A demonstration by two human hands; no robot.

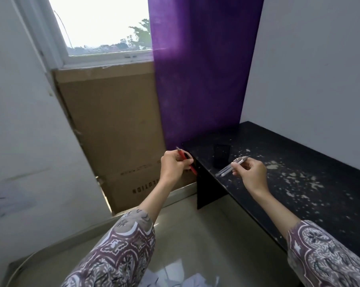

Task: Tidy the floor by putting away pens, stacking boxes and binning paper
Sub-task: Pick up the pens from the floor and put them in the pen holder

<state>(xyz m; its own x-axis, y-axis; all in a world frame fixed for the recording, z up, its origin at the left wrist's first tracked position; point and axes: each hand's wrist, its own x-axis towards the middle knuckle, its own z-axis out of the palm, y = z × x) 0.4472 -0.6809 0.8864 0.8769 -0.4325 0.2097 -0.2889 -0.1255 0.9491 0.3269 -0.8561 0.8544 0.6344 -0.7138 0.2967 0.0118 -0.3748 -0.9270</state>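
Behind left hand (173, 165), red pen (185, 161) half hidden.

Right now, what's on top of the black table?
On the black table stands a dark cup, among pale flecks. What's inside the cup can't be seen.

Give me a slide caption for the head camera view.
Left hand holds red pens, right hand white pens, near a black holder on the dark shelf.

Purple curtain (197, 79), black speckled table (299, 172), red pen (184, 159), white pens (233, 166).
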